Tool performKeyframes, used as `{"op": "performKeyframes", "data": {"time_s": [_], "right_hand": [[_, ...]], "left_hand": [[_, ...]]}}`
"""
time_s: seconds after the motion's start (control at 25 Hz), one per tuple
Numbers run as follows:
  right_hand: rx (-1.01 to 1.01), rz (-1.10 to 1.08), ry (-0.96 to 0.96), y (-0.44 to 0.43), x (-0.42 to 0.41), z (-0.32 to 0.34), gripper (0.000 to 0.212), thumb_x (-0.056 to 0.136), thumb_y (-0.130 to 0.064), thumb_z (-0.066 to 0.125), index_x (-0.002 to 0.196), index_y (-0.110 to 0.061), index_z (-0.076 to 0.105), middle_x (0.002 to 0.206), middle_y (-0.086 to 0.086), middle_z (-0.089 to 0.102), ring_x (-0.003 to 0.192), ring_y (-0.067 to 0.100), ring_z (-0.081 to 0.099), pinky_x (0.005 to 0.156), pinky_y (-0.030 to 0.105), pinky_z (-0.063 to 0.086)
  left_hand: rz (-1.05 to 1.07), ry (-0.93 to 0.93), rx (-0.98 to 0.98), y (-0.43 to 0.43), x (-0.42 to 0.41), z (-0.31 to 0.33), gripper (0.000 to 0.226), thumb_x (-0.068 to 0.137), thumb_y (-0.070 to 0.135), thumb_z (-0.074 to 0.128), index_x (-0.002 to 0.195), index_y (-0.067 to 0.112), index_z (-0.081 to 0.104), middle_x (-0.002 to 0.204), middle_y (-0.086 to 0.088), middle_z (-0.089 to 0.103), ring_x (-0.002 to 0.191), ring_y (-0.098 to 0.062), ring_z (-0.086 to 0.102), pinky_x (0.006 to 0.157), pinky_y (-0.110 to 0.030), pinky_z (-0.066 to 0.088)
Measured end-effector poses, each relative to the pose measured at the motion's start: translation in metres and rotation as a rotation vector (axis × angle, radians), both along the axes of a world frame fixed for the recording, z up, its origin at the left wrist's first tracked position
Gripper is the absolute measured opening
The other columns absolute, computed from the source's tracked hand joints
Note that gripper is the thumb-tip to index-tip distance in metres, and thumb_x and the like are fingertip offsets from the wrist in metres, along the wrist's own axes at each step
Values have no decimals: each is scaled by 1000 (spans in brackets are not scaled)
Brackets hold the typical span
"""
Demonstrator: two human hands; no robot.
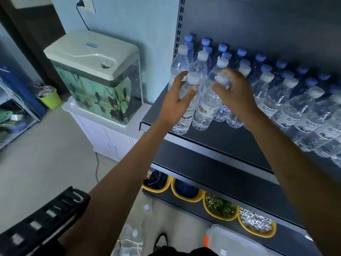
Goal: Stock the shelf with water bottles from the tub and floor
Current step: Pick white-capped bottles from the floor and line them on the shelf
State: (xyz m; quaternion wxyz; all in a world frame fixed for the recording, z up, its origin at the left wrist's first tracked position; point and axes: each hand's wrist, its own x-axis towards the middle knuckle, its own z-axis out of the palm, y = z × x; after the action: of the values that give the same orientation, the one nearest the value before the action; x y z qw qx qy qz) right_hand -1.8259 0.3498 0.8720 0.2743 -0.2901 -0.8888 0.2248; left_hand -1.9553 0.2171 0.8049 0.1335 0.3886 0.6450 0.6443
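Note:
Rows of clear water bottles with white and blue caps stand on the dark shelf (230, 143). At the shelf's left front, my left hand (177, 102) grips a white-capped bottle (186, 108) near its neck. Beside it, my right hand (236, 95) grips another white-capped bottle (207, 109) at its shoulder. Both bottles stand on the shelf, tilted slightly. More bottles (132, 235) lie on the floor below, partly hidden by my arm. A clear plastic tub (232, 241) sits at the bottom right.
A fish tank (99, 78) on a white cabinet stands left of the shelf. Yellow bowls (219, 206) line a lower shelf. A black crate (42, 224) is at the bottom left. A green bin (50, 98) and a rack stand at the far left.

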Motion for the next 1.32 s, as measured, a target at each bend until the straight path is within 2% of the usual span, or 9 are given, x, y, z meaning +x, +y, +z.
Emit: {"op": "performKeyframes", "data": {"time_s": [0.12,0.28,0.44,0.56,0.64,0.8,0.96,1.08,1.32], "right_hand": [[162,-94,-192,3,-3,11,41,92,-51,61,121,-22,64,123,13,54,105,34,62,85,38,49],[234,-124,-358,-1,-19,29,48,86,-62,66,68,-20,50,77,-1,55,80,27,55,68,31,35],[156,111,-381,5,-21,31,23,89,-32,72,106,-18,66,114,9,54,102,27,56,80,34,41],[114,242,-270,1,-19,27,48,89,-10,66,136,-19,58,124,9,53,111,25,55,83,29,39],[54,234,-215,-3,-20,22,61,89,-11,64,147,-24,47,130,3,55,115,22,55,89,35,46],[143,-60,-344,-1,-25,14,78,75,-57,80,133,-19,45,133,6,55,113,26,57,91,42,49],[118,186,-287,11,-21,11,75,79,-20,81,141,-25,40,139,2,48,118,23,54,92,40,48],[-138,246,-98,14,-10,-10,87,85,1,69,154,-31,27,146,-3,43,129,13,49,107,41,51],[-302,-62,336,-27,-31,-86,90,76,-22,84,148,-23,31,146,7,43,131,13,51,105,36,52]], "left_hand": [[-40,-69,-8,-10,4,-35,66,91,44,73,146,30,40,141,12,57,127,7,54,96,-6,44],[3,-48,-232,-21,4,-80,80,72,39,89,137,26,44,119,19,64,108,1,65,88,-23,53],[82,-51,-265,-12,-4,-87,76,76,42,86,130,26,37,123,11,66,106,-12,68,92,-43,58],[63,-51,-254,-5,-22,-86,72,78,38,85,133,26,40,125,10,66,114,-13,64,99,-47,54],[86,-16,-277,-2,-31,-88,74,78,38,85,138,24,44,130,4,60,125,-18,54,104,-48,49],[148,62,-276,4,-40,-92,78,77,40,85,143,21,47,130,-2,50,126,-20,49,106,-44,48],[244,74,-271,9,-42,-97,73,80,44,82,140,20,49,131,3,55,123,-16,53,102,-44,52],[278,50,-269,11,-39,-97,76,78,48,80,140,22,45,131,6,57,122,-16,56,101,-45,53],[266,31,-324,13,-42,-96,98,74,52,79,154,26,29,151,4,46,140,-17,43,113,-44,43]]}}
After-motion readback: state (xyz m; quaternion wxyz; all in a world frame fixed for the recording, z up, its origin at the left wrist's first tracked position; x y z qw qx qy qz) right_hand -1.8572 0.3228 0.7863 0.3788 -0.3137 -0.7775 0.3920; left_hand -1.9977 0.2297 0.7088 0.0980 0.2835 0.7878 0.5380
